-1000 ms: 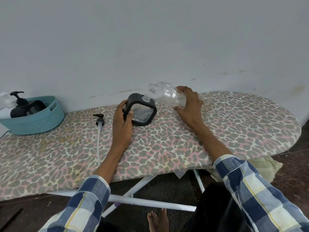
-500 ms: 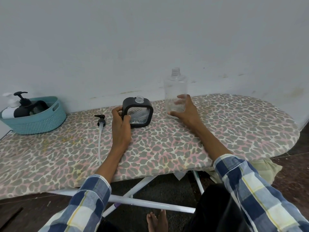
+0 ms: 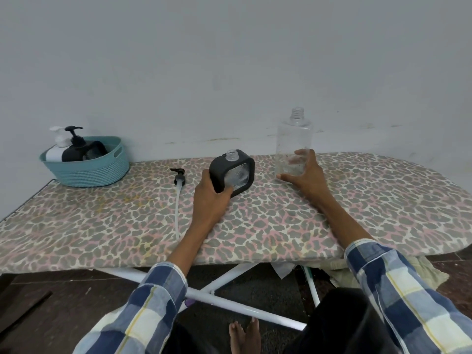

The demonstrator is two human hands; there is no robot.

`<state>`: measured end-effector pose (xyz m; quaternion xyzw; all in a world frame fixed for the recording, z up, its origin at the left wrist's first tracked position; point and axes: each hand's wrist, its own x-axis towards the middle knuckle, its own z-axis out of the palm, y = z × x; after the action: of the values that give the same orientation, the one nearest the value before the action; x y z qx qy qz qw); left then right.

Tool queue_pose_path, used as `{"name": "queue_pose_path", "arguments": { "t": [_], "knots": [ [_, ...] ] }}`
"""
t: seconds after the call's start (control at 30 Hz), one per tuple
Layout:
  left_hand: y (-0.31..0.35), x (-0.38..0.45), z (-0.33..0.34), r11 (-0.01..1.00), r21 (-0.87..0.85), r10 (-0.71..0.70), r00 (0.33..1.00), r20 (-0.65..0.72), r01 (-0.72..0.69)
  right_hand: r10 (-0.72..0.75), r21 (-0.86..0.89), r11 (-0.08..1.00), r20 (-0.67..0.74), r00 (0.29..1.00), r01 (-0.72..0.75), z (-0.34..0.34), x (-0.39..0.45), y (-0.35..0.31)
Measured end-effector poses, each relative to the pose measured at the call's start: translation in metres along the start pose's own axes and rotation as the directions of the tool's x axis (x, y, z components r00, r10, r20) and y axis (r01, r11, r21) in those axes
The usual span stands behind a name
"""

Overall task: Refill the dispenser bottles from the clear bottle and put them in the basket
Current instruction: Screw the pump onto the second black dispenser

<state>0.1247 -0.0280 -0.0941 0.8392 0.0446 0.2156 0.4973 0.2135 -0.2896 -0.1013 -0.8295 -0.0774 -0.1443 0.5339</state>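
1. Fingers of my left hand (image 3: 212, 198) are curled tight around the near-left corner of the black square dispenser bottle (image 3: 233, 172), which is tipped off upright with its open neck leaning to the far left and its clear face turned towards me.
2. My right hand (image 3: 305, 175) has its fingers (image 3: 298, 155) wrapped loosely about the lower part of the clear bottle (image 3: 293, 146), thumb stretched out left along its base; the bottle stands upright and uncapped on the board, and I can see my fingertips through it.
3. The two bottles stand near each other, apart, with the dispenser on the left.
4. A black pump head with its long white tube (image 3: 178, 198) lies flat just left of my left hand, the tube running towards the near edge.
5. A teal basket (image 3: 89, 172) sits at the far left end, well apart from my hands, holding a white pump bottle (image 3: 56, 152) and a black pump bottle (image 3: 76, 149) side by side.
6. Everything rests on a leopard-print ironing board (image 3: 357, 213) against a pale wall (image 3: 229, 60).
7. My checked sleeves (image 3: 398, 284) cover both forearms near the camera.
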Motion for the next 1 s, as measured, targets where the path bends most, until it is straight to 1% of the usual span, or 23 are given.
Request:
{"name": "queue_pose_path", "arguments": {
  "t": [0.07, 0.27, 0.33, 0.37, 0.43, 0.5, 0.57, 0.6, 0.63, 0.67, 0.7, 0.77, 0.83, 0.93, 1.0],
  "knots": [
    [0.001, -0.001, -0.001, 0.999, -0.034, -0.008, 1.000, 0.007, 0.009, 0.004, -0.018, 1.000, -0.010, 1.000, -0.004, 0.000, -0.001, -0.001],
    [-0.001, -0.003, -0.004, 0.999, -0.049, 0.013, 0.997, 0.076, -0.009, 0.005, -0.103, 0.995, -0.019, 1.000, -0.007, 0.002, -0.003, -0.004],
    [0.000, -0.004, -0.004, 0.999, -0.047, 0.027, 0.996, 0.083, -0.024, 0.017, -0.094, 0.995, -0.016, 1.000, -0.018, 0.002, -0.004, -0.006],
    [0.000, -0.004, -0.003, 0.998, -0.050, 0.035, 0.995, 0.088, -0.031, 0.031, -0.057, 0.998, -0.036, 0.999, -0.033, 0.000, -0.005, -0.006],
    [0.001, -0.003, -0.002, 0.997, -0.063, 0.048, 0.994, 0.094, -0.042, 0.072, 0.029, 0.997, -0.152, 0.986, -0.068, -0.001, -0.008, -0.007],
    [0.001, -0.002, -0.002, 0.996, -0.078, 0.055, 0.994, 0.095, -0.047, 0.045, 0.030, 0.999, -0.336, 0.941, -0.037, 0.002, -0.020, -0.018],
    [0.000, 0.000, -0.001, 0.996, -0.081, 0.045, 0.994, 0.099, -0.037, -0.111, -0.059, 0.994, -0.505, 0.856, 0.094, 0.006, -0.035, -0.035],
    [-0.001, 0.001, -0.001, 0.996, -0.081, 0.033, 0.994, 0.105, -0.025, -0.199, -0.110, 0.980, -0.525, 0.828, 0.166, 0.010, -0.041, -0.045],
    [-0.002, 0.001, 0.000, 0.996, -0.085, 0.019, 0.994, 0.110, -0.010, -0.272, -0.142, 0.962, -0.486, 0.830, 0.232, 0.015, -0.047, -0.054],
    [-0.003, 0.002, 0.000, 0.996, -0.093, 0.003, 0.994, 0.106, 0.007, -0.321, -0.144, 0.947, -0.397, 0.860, 0.287, 0.021, -0.052, -0.063],
    [-0.004, 0.002, 0.000, 0.993, -0.111, -0.016, 0.995, 0.102, 0.027, -0.347, -0.139, 0.937, -0.279, 0.896, 0.320, 0.029, -0.054, -0.070],
    [-0.004, 0.002, 0.000, 0.985, -0.165, -0.037, 0.995, 0.097, 0.053, -0.360, -0.160, 0.925, -0.076, 0.930, 0.346, 0.047, -0.053, -0.076],
    [-0.003, 0.001, 0.000, 0.979, -0.201, -0.026, 0.996, 0.084, 0.043, -0.311, -0.115, 0.942, 0.054, 0.949, 0.315, 0.065, -0.048, -0.078],
    [-0.001, 0.000, -0.001, 0.977, -0.212, 0.006, 0.999, 0.048, 0.004, -0.204, 0.033, 0.979, 0.164, 0.965, 0.201, 0.080, -0.039, -0.073],
    [-0.003, 0.003, -0.002, 0.966, -0.258, -0.018, 1.000, 0.014, 0.021, -0.166, 0.095, 0.984, 0.163, 0.973, 0.152, 0.082, -0.038, -0.067]
  ]
}}
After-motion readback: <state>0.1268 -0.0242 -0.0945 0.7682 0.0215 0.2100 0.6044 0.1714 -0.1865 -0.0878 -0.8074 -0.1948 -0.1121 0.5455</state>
